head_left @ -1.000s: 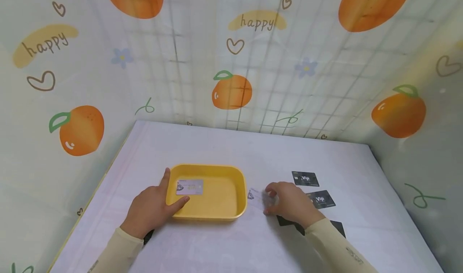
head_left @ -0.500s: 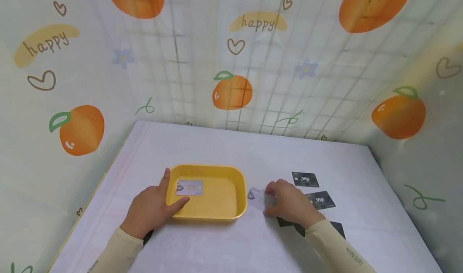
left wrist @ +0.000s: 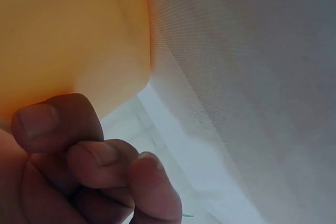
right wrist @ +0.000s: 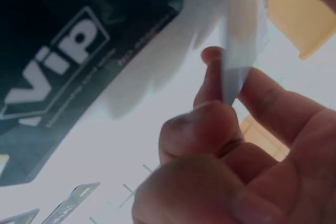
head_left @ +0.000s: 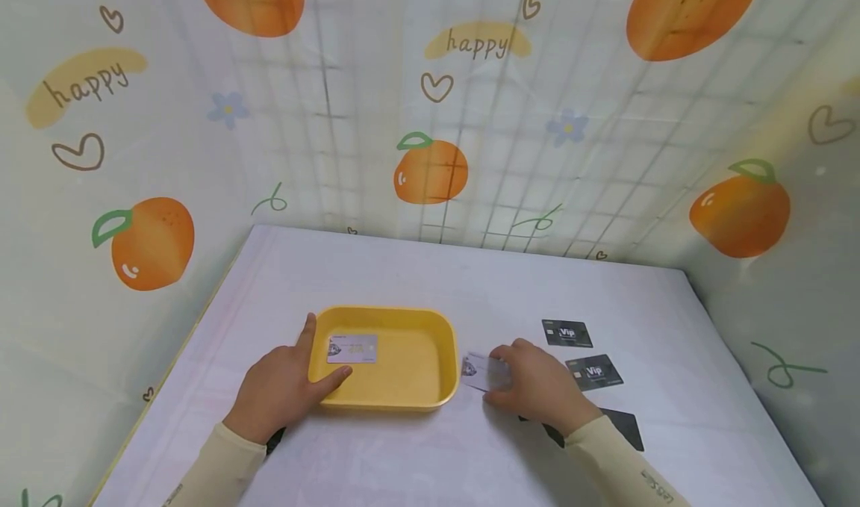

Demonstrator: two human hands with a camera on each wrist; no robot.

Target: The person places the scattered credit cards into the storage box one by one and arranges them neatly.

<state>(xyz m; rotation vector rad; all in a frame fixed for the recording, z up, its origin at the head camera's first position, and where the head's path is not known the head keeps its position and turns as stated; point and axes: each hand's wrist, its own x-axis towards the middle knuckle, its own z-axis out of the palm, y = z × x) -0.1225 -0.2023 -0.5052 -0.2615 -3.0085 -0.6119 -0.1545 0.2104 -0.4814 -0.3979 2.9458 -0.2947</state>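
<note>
A shallow yellow tray [head_left: 410, 358] stands on the table, with a silver-white card [head_left: 352, 349] lying flat in its left part. My left hand [head_left: 278, 384] holds the tray's left side, thumb over the rim and index finger along the edge. In the left wrist view, other fingers [left wrist: 86, 163] curl beside the tray's outer wall [left wrist: 79, 35]. Just right of the tray, my right hand [head_left: 540, 384] pinches another silver-white card [head_left: 482, 372] between thumb and fingers. The right wrist view shows this pinched card [right wrist: 241, 35] edge-on, off the table.
Black Vip cards [head_left: 567, 333] lie on the table to the right, one [head_left: 596, 372] beside my right hand and others [head_left: 625, 428] partly under the forearm. A dark corner [head_left: 274, 440] shows beneath my left wrist. A fruit-printed curtain [head_left: 430, 171] stands behind the table.
My right hand has shifted slightly left, and the pinched card has turned and come up a little with it. The left hand and tray stay put.
</note>
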